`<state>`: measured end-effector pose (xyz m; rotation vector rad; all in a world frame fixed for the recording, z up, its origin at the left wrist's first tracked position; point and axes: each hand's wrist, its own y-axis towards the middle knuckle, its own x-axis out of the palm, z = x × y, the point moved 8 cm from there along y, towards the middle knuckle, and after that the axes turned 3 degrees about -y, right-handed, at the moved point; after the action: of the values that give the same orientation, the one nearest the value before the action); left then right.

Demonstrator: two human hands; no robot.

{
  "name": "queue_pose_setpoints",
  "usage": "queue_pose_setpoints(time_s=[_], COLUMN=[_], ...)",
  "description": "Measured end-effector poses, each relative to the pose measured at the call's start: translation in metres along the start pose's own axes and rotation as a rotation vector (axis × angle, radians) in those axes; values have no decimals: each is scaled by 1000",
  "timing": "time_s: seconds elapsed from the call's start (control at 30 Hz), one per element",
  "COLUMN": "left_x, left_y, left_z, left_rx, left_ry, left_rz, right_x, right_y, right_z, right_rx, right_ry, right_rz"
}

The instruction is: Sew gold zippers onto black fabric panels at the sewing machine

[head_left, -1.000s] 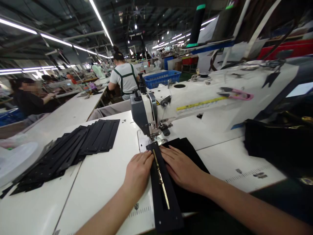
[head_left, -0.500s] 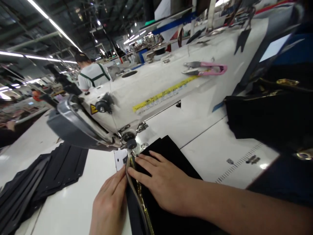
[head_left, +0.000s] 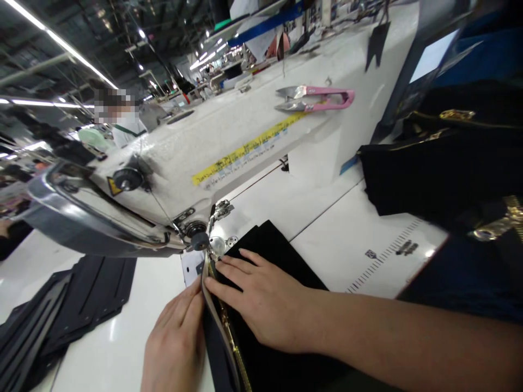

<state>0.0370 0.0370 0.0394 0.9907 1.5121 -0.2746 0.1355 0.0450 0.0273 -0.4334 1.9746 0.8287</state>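
Note:
A black fabric piece (head_left: 281,256) with a gold zipper (head_left: 235,348) along its edge lies under the needle area of a white sewing machine (head_left: 245,125). My right hand (head_left: 261,299) rests flat on the fabric, fingers spread, their tips beside the zipper near the presser foot (head_left: 209,253). On the other side, my left hand (head_left: 177,335) has its fingers pressed together against the fabric's raised grey-brown edge (head_left: 214,318). The fingertips of that hand are partly hidden behind this edge.
Pink-handled thread snips (head_left: 322,98) lie on the machine arm. Stacked dark pieces (head_left: 90,299) are at the left, and black fabric with gold zippers (head_left: 425,174) is at the right. A person (head_left: 125,122) is beyond the machine.
The view has shifted, so the machine and both hands appear further left. Both hands keep about the same place on the fabric. The person in the background has turned.

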Motion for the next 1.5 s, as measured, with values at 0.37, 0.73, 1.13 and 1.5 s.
queue_pose_setpoints(time_s=[0.37,0.73,1.13,1.5], left_x=[0,-4,-4,8], left_y=[-7,-11,-10,14], left_z=[3,10,11,-1], left_rx=[-95,-54,-88,-104], left_ry=[-143,-133,-175,-179], left_rz=[22,68,33,72], right_x=[5,7,6,6], right_y=[-1,-7,-7,9], right_z=[-10,-17,-17,7], right_rx=[-20,-51,-70,-70], right_ry=[-11,-65,-116,-133], right_rz=[-53,-112,-93,-122])
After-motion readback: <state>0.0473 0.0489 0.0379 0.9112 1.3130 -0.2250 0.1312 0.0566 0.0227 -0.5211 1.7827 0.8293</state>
